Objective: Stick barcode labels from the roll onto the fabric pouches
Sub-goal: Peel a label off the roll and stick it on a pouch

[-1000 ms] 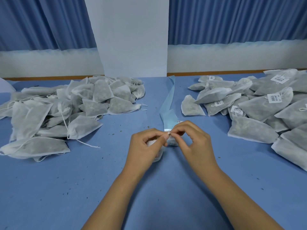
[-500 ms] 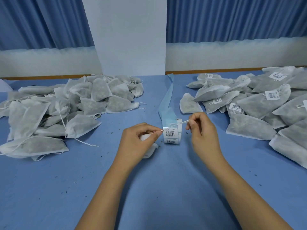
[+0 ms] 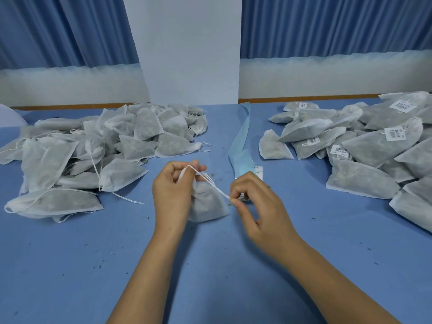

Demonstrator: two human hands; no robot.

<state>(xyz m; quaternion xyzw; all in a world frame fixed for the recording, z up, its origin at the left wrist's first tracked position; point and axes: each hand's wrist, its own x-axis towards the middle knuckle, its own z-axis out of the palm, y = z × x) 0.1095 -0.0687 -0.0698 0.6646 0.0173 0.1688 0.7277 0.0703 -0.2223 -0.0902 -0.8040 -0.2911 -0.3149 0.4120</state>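
A white fabric pouch hangs at the table's middle, gripped at its gathered top by my left hand. My right hand pinches the end of the pouch's white drawstring, which runs taut between both hands. The barcode label strip on blue backing lies flat just behind my right hand, partly hidden by it. Whether a label sits in my right fingers is unclear.
A heap of unlabelled white pouches fills the left of the blue table. Labelled pouches are piled on the right. A white pillar and blue curtains stand behind. Small dark crumbs dot the cloth.
My left hand has lifted the pouch higher so it shows below the fingers. My right hand has moved down and toward me, drawing the string out. The label strip lies uncovered at its far end.
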